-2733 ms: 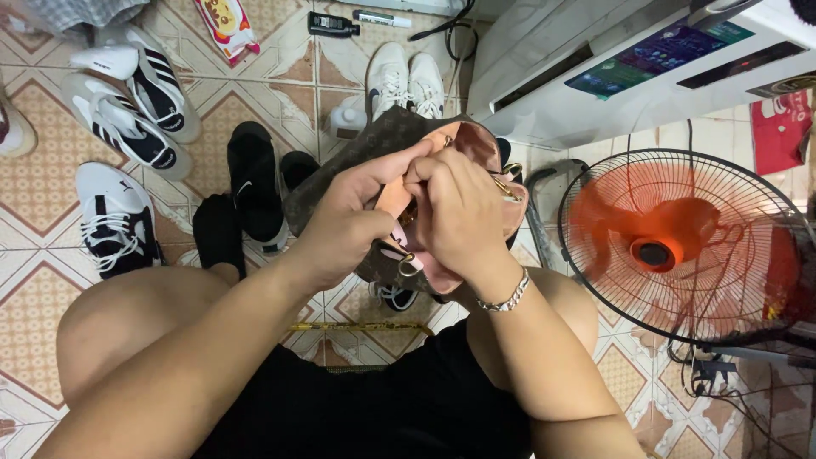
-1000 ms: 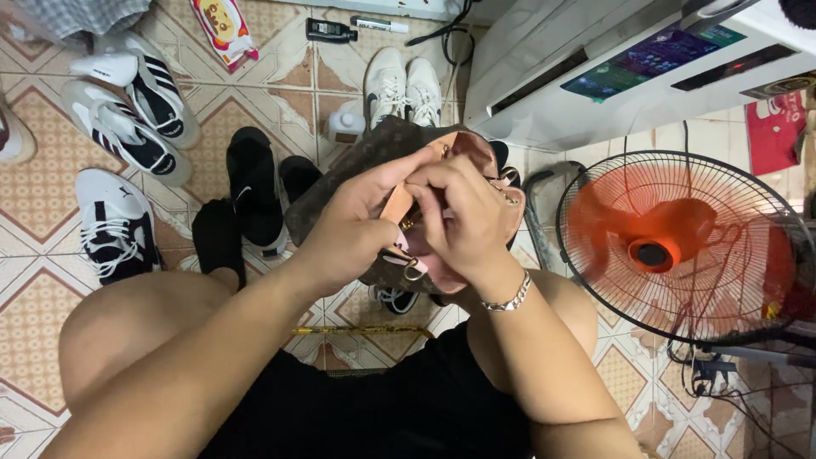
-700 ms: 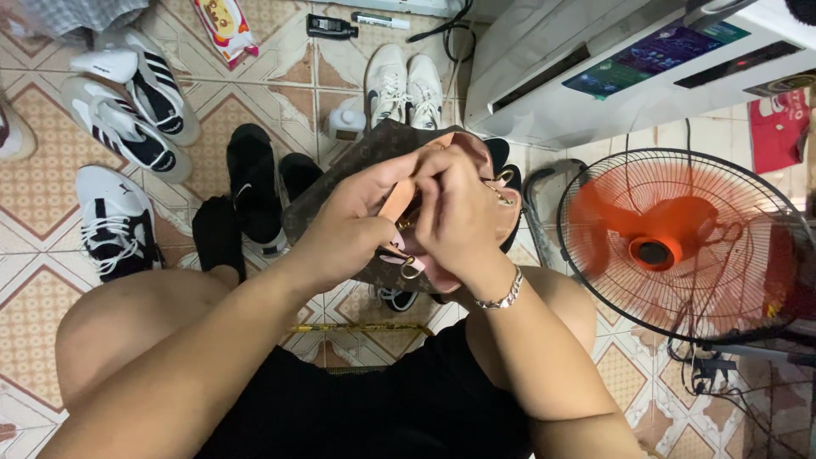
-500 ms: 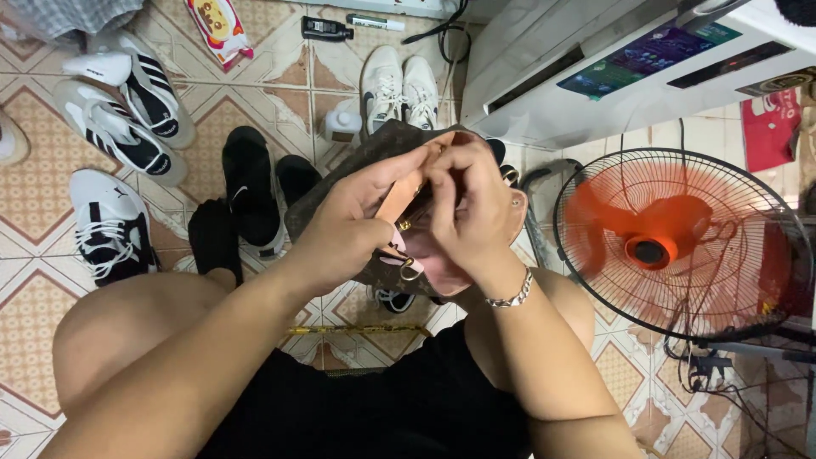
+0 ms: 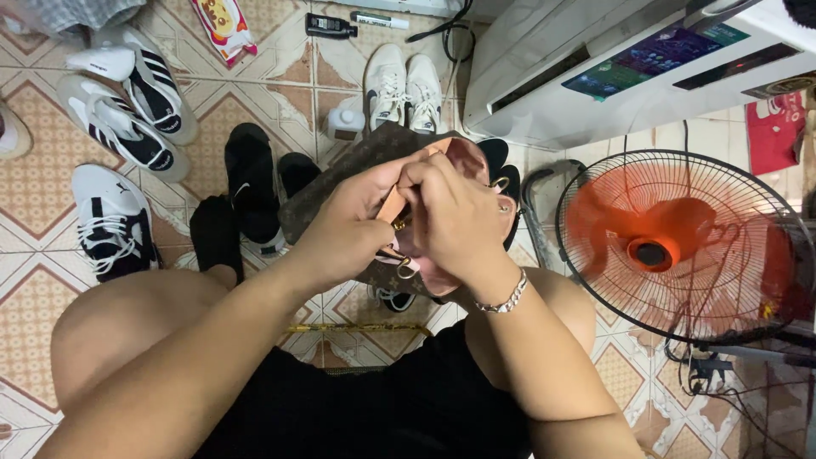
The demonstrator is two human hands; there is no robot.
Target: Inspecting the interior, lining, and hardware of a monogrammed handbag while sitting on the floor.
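A brown patterned handbag (image 5: 340, 183) with a pink lining and tan leather strap (image 5: 392, 204) is held up over my lap. My left hand (image 5: 348, 225) grips the bag's front edge and the strap. My right hand (image 5: 455, 217), with a silver bracelet at the wrist, pinches the strap end near small gold hardware (image 5: 399, 223). A metal ring (image 5: 406, 272) hangs below my hands. Both hands hide most of the bag's opening.
Several sneakers (image 5: 127, 93) and black sandals (image 5: 251, 183) lie on the tiled floor to the left. White sneakers (image 5: 399, 81) stand ahead. A running orange fan (image 5: 671, 246) is at the right, below a white appliance (image 5: 595, 68). A snack packet (image 5: 223, 25) lies far off.
My hands have stayed on the bag and strap, with small finger shifts at the hardware. The bag has tipped slightly and the view has moved a little.
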